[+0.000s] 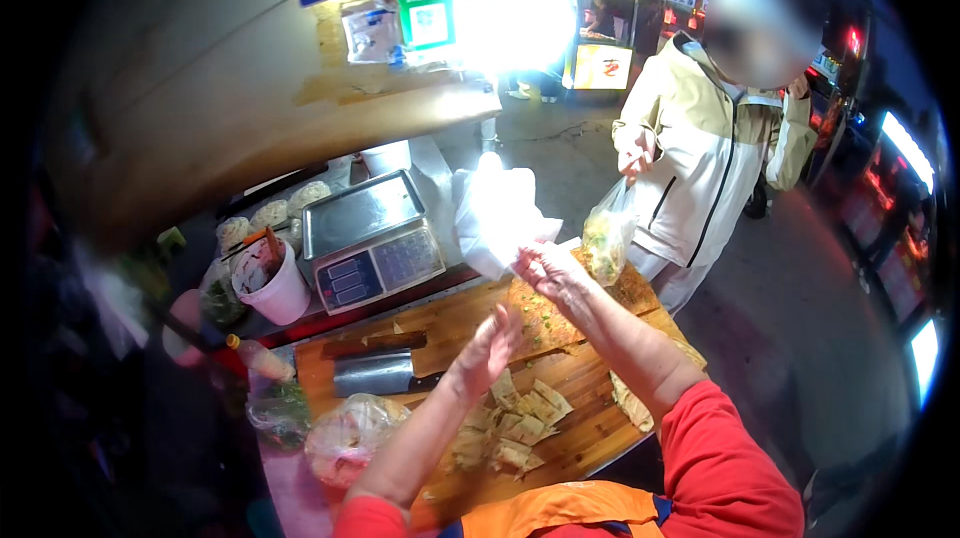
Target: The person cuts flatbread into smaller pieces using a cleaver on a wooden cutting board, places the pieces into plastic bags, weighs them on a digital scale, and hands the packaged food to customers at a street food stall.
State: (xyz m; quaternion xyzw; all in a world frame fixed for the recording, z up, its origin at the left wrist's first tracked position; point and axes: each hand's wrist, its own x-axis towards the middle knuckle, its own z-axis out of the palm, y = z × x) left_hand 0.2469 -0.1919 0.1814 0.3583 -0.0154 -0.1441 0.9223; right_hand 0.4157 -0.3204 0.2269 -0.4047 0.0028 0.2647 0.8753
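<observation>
Left hand (488, 350) empty, fingers loose above chopping board (588, 386), right hand (545, 268) at glare-washed white bags (500, 210), hold unclear

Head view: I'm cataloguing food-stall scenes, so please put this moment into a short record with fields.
Left hand: open hand above the cutting board, seemingly empty
Right hand: hand at the edge of the white plastic bags; grip unclear
On board: cleaver, cut flatbread pieces, larger topped flatbread
Beyond board: scale with a metal tray, white bucket
Other person: light jacket, holding a clear bag of food
</observation>
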